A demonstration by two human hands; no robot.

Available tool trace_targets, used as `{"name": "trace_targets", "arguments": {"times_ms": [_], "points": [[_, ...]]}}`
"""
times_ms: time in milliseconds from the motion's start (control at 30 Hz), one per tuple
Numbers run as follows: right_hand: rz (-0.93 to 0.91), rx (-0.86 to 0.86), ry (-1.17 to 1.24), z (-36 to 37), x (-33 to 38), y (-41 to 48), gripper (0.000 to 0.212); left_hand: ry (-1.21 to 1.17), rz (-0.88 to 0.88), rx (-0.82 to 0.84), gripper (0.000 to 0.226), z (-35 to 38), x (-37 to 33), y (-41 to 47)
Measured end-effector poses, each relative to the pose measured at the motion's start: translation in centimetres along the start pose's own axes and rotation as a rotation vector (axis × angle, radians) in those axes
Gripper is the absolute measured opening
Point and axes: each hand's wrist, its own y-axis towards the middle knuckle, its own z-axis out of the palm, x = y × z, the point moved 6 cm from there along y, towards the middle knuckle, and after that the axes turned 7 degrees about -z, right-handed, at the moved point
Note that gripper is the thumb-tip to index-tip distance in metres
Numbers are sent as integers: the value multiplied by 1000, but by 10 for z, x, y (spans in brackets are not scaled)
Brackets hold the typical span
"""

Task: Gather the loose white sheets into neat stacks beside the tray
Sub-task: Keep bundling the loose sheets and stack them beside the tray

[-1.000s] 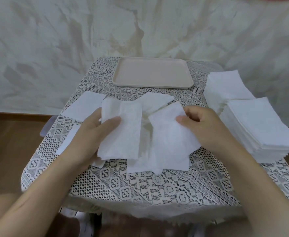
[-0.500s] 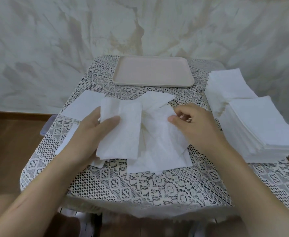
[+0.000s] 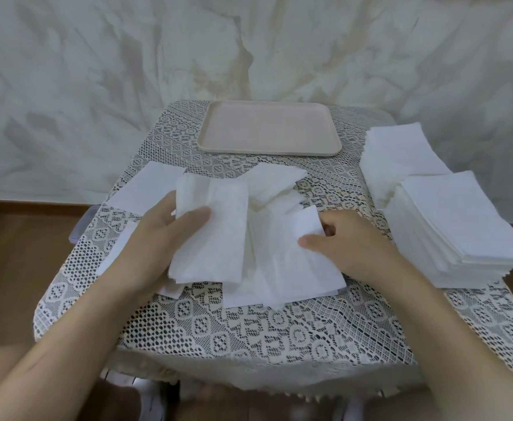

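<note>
Your left hand point(image 3: 158, 235) grips a small bundle point(image 3: 215, 238) of white sheets over the left side of the table, with the thumb flat on top and the fingers curled underneath. Your right hand point(image 3: 349, 241) has its fingers curled and pinches the right edge of a loose sheet point(image 3: 308, 221) between thumb and forefinger, raising that edge off the pile point(image 3: 279, 268) spread in the middle of the lace cloth point(image 3: 249, 329).

A single sheet point(image 3: 148, 189) lies flat at the far left. The tray point(image 3: 267, 129) sits at the far edge. To its right stand 2 piles already gathered: the near stack point(image 3: 461, 217) and the far stack point(image 3: 401, 153).

These sheets look very light, soft and limp, so they will likely droop and cling to their neighbours. Take each one by a corner or edge and peel it off sideways. Lay it on the bundle with the edges matched, then press down with your thumb.
</note>
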Motion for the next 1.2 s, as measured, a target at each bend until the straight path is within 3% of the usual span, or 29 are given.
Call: {"name": "trace_targets", "arguments": {"times_ms": [200, 367, 533, 767, 967, 1067, 1200], "points": [[-18, -2, -2, -2, 6, 1, 16, 6, 5, 23, 19, 0, 0, 0], [-73, -110, 230, -12, 17, -3, 8, 10, 3, 15, 18, -1, 0, 0], [-1, 5, 370, -1, 12, -5, 14, -4, -6, -15, 14, -1, -1, -2], [50, -15, 277, 5, 12, -2, 12, -42, -50, -55, 30, 2, -1, -5], [98, -8, 232, 2, 8, -2, 10, -67, -10, -16, 17, 0, -3, -5], [79, -12, 209, 1, 10, -4, 11, -86, 16, -10, 30, -3, -2, -5], [13, -53, 197, -5, 17, -7, 9, -98, 37, -19, 22, -5, -1, -4]]}}
